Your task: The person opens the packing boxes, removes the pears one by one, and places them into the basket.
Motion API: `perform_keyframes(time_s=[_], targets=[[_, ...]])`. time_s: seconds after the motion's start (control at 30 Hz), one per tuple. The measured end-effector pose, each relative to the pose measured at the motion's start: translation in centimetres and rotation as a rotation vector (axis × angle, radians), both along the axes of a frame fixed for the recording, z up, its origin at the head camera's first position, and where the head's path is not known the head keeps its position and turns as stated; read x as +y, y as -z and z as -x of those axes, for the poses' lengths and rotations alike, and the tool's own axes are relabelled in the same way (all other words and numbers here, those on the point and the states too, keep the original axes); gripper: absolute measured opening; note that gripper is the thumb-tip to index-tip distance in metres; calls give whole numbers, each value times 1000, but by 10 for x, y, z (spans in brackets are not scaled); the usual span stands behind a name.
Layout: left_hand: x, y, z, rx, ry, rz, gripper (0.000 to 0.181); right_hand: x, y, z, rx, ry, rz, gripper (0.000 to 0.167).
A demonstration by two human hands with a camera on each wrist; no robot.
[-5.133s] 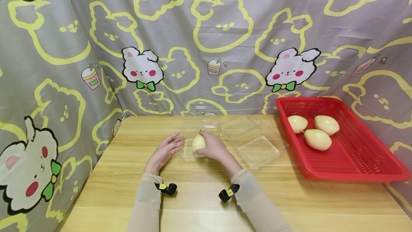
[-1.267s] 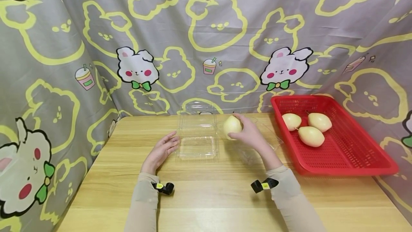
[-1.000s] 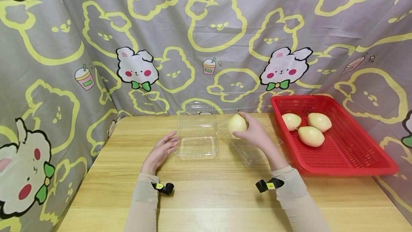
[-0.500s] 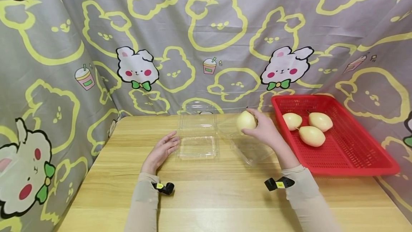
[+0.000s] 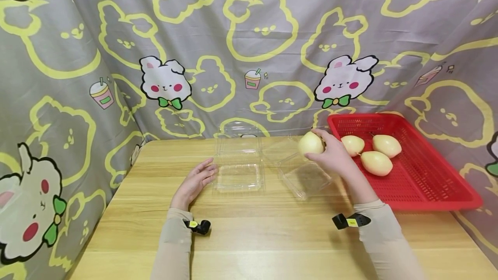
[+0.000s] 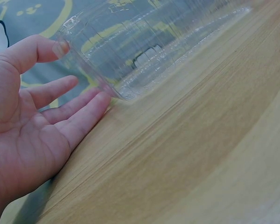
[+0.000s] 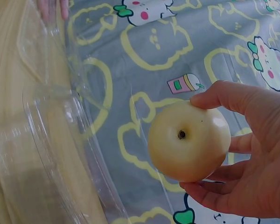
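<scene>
My right hand (image 5: 334, 152) grips a pale yellow pear (image 5: 311, 144) between thumb and fingers. It is held above the right-hand clear plastic clamshell box (image 5: 305, 180), just left of the red basket. In the right wrist view the end of the pear (image 7: 189, 140) with a small dark hollow faces the camera. My left hand (image 5: 196, 182) lies beside another clear clamshell box (image 5: 239, 178), whose lid stands raised at the back. From the left wrist view, fingertips of the left hand (image 6: 42, 98) touch that box's edge (image 6: 116, 88), with the fingers fairly straight.
A red perforated basket (image 5: 432, 204) stands at the right, holding several pears, among them a front pear (image 5: 376, 163) and a rear pear (image 5: 387, 146). The wooden table (image 5: 249, 237) reaches back to a patterned grey curtain (image 5: 218, 33).
The right hand has carried the pear rightward, from over the left clamshell to above the right one near the basket. My left hand has stayed beside the left clamshell.
</scene>
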State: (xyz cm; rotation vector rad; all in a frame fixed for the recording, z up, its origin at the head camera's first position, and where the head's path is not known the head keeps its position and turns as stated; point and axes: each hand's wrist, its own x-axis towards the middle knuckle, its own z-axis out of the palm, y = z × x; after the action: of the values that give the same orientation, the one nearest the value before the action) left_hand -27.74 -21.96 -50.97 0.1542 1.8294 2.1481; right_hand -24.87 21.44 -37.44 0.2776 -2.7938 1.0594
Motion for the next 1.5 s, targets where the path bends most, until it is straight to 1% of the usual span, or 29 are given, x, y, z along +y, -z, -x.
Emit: perform_keyframes(time_s=[0.23, 0.47, 0.77, 1.0, 1.2, 1.5], targets=[[0, 1, 0, 23, 0, 32, 62, 17, -4, -4, -15, 17, -6, 77], [0, 0, 0, -4, -14, 2, 62, 35, -9, -6, -50, 43, -12, 78], [1, 1, 0, 3, 3, 2, 63, 59, -13, -10, -66, 69, -13, 79], [0, 0, -1, -4, -2, -2, 63, 76, -18, -13, -68, 94, -1, 79], [0, -1, -3, 1, 8, 2, 64, 95, -24, -12, -69, 132, -12, 79], [0, 0, -1, 14, 13, 1, 62, 115, -31, -10, -86, 179, -42, 81]])
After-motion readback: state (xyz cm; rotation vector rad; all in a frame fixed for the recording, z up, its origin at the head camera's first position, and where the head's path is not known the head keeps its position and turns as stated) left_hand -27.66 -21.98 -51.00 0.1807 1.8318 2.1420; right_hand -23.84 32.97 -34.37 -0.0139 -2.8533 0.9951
